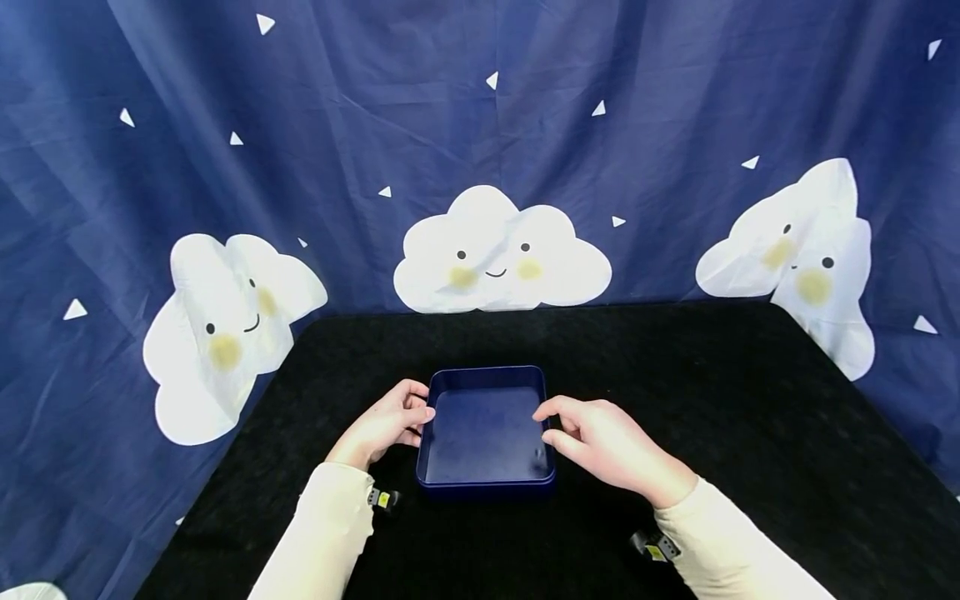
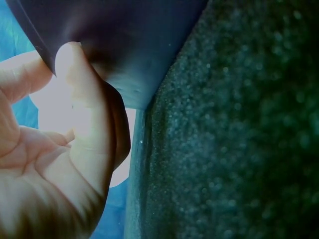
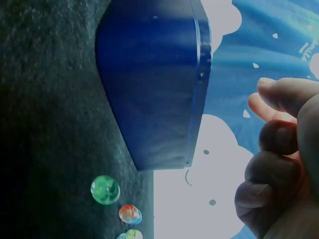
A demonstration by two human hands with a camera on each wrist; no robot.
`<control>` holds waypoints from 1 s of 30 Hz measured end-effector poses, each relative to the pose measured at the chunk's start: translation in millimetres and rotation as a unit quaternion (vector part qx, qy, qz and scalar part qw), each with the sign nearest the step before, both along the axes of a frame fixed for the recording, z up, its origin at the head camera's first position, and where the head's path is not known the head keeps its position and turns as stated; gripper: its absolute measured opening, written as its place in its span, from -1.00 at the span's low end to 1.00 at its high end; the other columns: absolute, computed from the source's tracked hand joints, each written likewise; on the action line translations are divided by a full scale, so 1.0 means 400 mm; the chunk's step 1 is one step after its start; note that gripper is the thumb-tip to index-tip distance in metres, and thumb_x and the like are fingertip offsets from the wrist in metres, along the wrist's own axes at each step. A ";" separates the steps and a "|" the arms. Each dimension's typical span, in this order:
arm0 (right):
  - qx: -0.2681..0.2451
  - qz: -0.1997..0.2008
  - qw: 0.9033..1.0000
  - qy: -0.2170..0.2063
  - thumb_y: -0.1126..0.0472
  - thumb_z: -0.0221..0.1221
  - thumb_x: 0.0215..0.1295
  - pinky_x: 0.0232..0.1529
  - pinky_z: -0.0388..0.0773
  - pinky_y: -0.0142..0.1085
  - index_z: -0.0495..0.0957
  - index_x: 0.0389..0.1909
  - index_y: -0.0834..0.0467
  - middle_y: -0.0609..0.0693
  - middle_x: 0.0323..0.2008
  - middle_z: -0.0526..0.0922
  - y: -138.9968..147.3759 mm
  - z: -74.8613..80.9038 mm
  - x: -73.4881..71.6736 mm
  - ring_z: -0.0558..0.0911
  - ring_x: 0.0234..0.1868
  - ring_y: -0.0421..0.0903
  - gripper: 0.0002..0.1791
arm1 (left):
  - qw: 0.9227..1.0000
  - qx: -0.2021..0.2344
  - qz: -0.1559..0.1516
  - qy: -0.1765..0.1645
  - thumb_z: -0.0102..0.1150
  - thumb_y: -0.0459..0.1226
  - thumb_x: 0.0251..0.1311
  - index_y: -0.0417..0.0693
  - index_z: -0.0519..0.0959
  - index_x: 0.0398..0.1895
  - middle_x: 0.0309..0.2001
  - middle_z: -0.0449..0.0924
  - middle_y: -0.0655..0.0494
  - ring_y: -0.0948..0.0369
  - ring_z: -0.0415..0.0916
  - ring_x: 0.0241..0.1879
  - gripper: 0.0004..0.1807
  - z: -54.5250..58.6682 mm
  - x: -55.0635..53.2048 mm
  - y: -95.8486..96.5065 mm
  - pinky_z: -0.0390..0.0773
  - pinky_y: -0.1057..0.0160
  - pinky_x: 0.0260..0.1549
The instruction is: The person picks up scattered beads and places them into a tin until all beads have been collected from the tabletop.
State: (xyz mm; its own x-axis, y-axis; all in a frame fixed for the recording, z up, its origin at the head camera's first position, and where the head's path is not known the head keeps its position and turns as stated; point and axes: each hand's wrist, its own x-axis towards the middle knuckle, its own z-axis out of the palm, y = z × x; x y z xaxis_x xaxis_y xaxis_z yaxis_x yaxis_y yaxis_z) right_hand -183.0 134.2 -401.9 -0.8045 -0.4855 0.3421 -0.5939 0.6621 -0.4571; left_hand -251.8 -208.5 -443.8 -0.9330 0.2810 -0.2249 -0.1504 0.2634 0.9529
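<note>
A dark blue, shallow open box (image 1: 487, 433) stands on the black table in the head view. My left hand (image 1: 386, 423) grips its left wall, thumb over the rim and other fingers outside; the left wrist view shows a finger (image 2: 75, 55) against the outer wall. Over the right rim hovers my right hand (image 1: 603, 442), thumb and forefinger bent with a gap between them. In the right wrist view that hand (image 3: 284, 149) is apart from the box wall (image 3: 154, 84), its other fingers curled, nothing visible in it. The box's interior shows only its smooth bottom.
Beyond the box in the right wrist view lie a green glass marble (image 3: 105, 189), an orange-and-white one (image 3: 130, 214) and a yellowish one (image 3: 130, 234) on the table; the head view does not show them. A blue curtain (image 1: 525, 125) with white clouds hangs behind the table.
</note>
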 end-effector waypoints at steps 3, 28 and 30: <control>-0.006 -0.009 1.000 -0.010 0.04 0.22 0.20 -0.57 0.34 -0.44 0.52 -0.13 -0.22 -0.32 -0.73 0.24 0.008 0.003 -0.003 0.26 -0.74 -0.39 -0.78 | 1.000 0.001 -0.003 -0.002 0.16 -0.38 0.17 -0.30 0.16 0.18 -0.30 0.41 -0.04 0.13 0.41 -0.44 -0.45 0.014 0.007 0.001 0.57 0.16 -0.50; 0.020 -0.084 0.992 -0.090 0.20 0.20 0.16 -0.50 0.37 -0.35 0.59 -0.16 -0.10 -0.28 -0.69 0.40 0.175 -0.122 -0.114 0.40 -0.65 -0.31 -0.78 | 1.000 -0.005 -0.013 -0.002 0.12 -0.38 0.20 -0.32 0.16 0.15 -0.29 0.40 -0.05 0.14 0.41 -0.43 -0.49 0.062 0.038 0.013 0.58 0.16 -0.48; 0.035 -0.079 0.992 -0.090 0.22 0.19 0.16 -0.47 0.38 -0.35 0.60 -0.15 -0.11 -0.30 -0.68 0.42 0.177 -0.127 -0.115 0.41 -0.63 -0.32 -0.76 | 1.000 -0.003 -0.015 -0.001 0.11 -0.38 0.20 -0.31 0.16 0.15 -0.30 0.40 -0.05 0.14 0.40 -0.43 -0.49 0.063 0.039 0.013 0.58 0.16 -0.48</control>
State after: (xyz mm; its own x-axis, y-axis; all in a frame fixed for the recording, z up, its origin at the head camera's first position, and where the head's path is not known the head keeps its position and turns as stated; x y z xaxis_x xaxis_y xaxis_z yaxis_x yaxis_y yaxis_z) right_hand -228.9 204.9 -452.6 -0.9172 -0.3669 0.1553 -0.3936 0.7741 -0.4959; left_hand -236.1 -203.2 -418.6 -0.9235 0.3075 -0.2293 -0.1449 0.2738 0.9508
